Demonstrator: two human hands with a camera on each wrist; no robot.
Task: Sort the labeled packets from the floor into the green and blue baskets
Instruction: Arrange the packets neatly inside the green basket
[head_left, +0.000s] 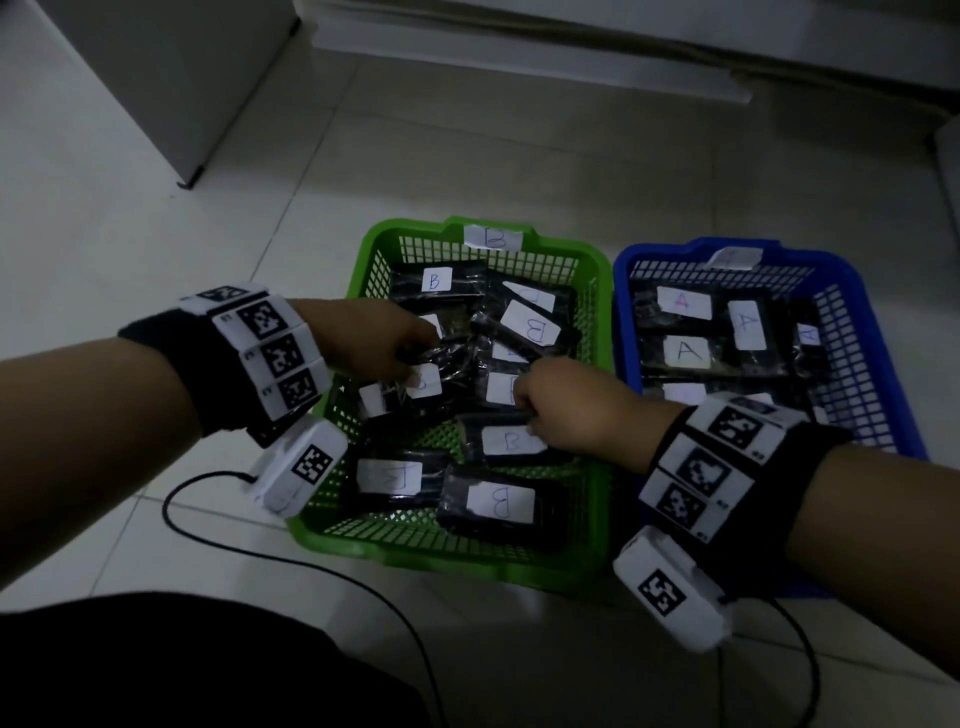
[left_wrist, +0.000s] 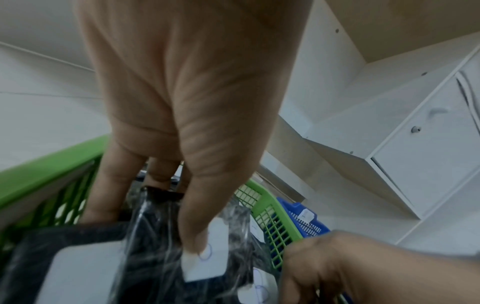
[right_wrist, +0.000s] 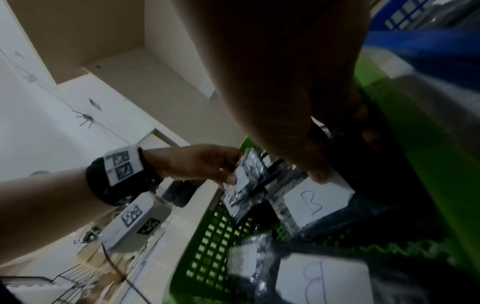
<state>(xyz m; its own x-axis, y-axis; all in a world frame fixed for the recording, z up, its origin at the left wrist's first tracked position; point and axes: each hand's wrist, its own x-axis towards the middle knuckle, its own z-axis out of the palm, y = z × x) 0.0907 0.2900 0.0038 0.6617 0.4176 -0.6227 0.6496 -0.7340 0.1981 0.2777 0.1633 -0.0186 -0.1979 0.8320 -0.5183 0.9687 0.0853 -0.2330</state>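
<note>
The green basket (head_left: 605, 270) holds several black packets with white B labels. To its right, the blue basket (head_left: 878, 312) holds several packets labelled A. Both hands reach into the green basket. My left hand (head_left: 410, 358) grips a plastic-wrapped black packet (head_left: 451, 358) off the pile; in the left wrist view the thumb (left_wrist: 193, 236) presses on its white label (left_wrist: 207, 265). Nearer to me, my right hand (head_left: 535, 415) pinches a packet labelled B (head_left: 511, 441), its thumb (right_wrist: 315, 174) on that label (right_wrist: 315, 202).
A black cable (head_left: 363, 571) loops over the tiled floor in front of the green basket. White cabinets (head_left: 156, 78) stand at the back left and along the far wall. My dark-clothed knee (head_left: 182, 665) fills the bottom left.
</note>
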